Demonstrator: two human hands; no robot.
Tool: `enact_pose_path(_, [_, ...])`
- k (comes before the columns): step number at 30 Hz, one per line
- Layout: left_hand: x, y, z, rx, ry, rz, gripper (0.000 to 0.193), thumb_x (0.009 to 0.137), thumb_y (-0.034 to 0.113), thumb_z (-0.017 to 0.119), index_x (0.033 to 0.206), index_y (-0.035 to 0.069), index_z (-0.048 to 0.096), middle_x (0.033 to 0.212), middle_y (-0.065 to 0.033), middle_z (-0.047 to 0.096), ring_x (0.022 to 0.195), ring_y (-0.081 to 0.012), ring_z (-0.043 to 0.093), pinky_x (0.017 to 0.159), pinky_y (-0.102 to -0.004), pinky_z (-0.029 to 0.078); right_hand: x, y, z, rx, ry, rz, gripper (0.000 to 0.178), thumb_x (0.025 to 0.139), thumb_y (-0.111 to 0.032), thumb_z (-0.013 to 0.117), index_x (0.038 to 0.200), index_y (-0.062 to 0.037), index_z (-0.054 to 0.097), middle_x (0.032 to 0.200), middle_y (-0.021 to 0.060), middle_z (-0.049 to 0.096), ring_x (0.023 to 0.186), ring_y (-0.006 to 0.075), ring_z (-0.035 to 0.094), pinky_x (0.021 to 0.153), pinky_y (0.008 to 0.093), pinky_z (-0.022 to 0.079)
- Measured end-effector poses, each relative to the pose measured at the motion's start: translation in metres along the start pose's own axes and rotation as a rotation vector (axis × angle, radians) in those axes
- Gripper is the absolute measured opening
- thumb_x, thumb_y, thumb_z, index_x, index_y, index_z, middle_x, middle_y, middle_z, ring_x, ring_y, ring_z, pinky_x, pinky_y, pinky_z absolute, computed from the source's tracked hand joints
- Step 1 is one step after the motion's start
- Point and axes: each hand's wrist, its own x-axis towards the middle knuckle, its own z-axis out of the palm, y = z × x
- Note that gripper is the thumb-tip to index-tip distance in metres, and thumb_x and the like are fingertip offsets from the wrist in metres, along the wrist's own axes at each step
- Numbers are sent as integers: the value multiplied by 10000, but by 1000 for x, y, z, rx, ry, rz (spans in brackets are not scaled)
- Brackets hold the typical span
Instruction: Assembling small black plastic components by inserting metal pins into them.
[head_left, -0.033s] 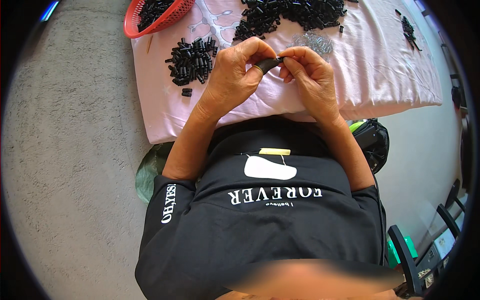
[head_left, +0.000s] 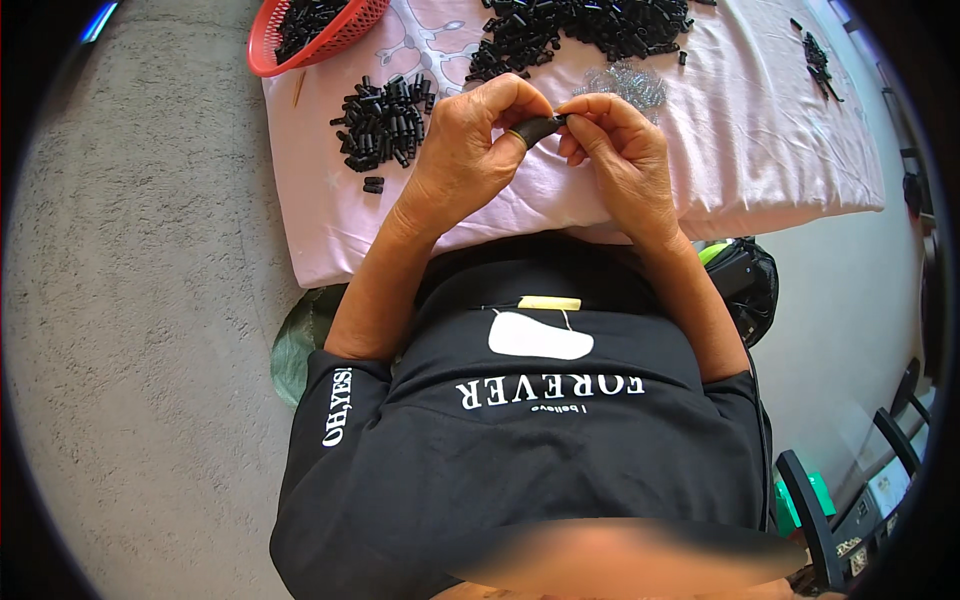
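Observation:
My left hand (head_left: 465,150) and my right hand (head_left: 630,160) meet at the fingertips above the near part of the table. A black finger cot (head_left: 536,131) covers my left thumb. Pinched between the fingertips of both hands is a small black piece (head_left: 561,118), mostly hidden by the fingers. Beside my left hand lies a pile of short black ribbed cylinders (head_left: 385,125). Two more cylinders (head_left: 373,185) sit just nearer than that pile. Behind my right hand is a heap of small clear or silvery coils, perhaps springs (head_left: 625,85).
A pink cloth (head_left: 770,150) covers the table. A large heap of black tubular parts (head_left: 590,30) lies at the far side. At far left stands a red basket (head_left: 335,40) of black parts; a thin stick (head_left: 299,88) lies beside it. Thin black pieces (head_left: 820,65) lie far right.

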Motion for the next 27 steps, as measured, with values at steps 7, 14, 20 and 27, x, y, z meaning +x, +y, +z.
enact_pose_path(7, [6,-10,-2,-218,1,-33,116,918,-71,608,1026,-32,629,915,-42,661,848,-81,632,816,-220,523,1,-2,-5,57,-45,8,120,988,-30,603,1081,11,668,854,32,685,756,68,633,695,206,525])
enact_pose_path(14, [3,-32,-12,215,193,-135,199,871,-89,568,1015,-7,677,907,-25,700,829,-77,648,754,-232,518,1,4,-4,79,71,-45,129,984,-23,607,1093,11,667,886,57,705,766,75,643,701,208,529])
enact_pose_path(20, [6,-36,4,476,176,90,255,763,-55,607,994,17,686,820,-125,649,720,-249,662,710,-344,548,1,2,-1,16,66,-39,128,982,-22,613,1093,13,667,885,56,704,757,74,643,697,206,530])
enact_pose_path(27, [4,-32,-1,536,112,53,180,766,-54,609,935,-4,640,827,-150,650,732,-262,668,714,-364,543,1,-1,1,-1,73,-30,125,982,-29,619,1090,15,663,870,48,696,760,69,641,703,203,528])
